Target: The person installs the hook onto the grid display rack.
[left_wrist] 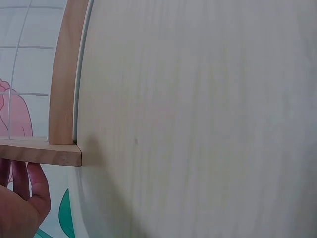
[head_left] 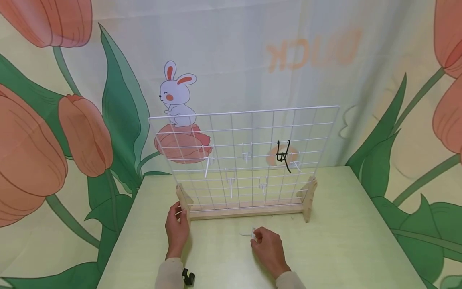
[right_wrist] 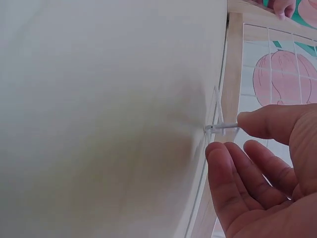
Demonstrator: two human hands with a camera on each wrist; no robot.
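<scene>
A white wire grid panel (head_left: 220, 160) stands upright in a wooden base (head_left: 249, 209). My left hand (head_left: 177, 230) is at the base's left end piece (left_wrist: 39, 152), its fingers (left_wrist: 38, 183) touching the outer face. In front of the base, just above or on the table, my right hand (head_left: 268, 247) pinches a small white wire hook (right_wrist: 218, 127) near the thumb tip, its prong pointing left in the head view. Several white hooks (head_left: 231, 186) hang on the grid, and one black hook (head_left: 282, 156) hangs at its upper right.
The pale table (head_left: 343, 241) spreads around the stand. A black-and-yellow item (head_left: 188, 277) lies beside the left sleeve (head_left: 169, 275). Behind the table hangs a curtain (head_left: 231, 52) printed with tulips and a rabbit. Tiny specks (head_left: 292, 217) lie near the base's right end.
</scene>
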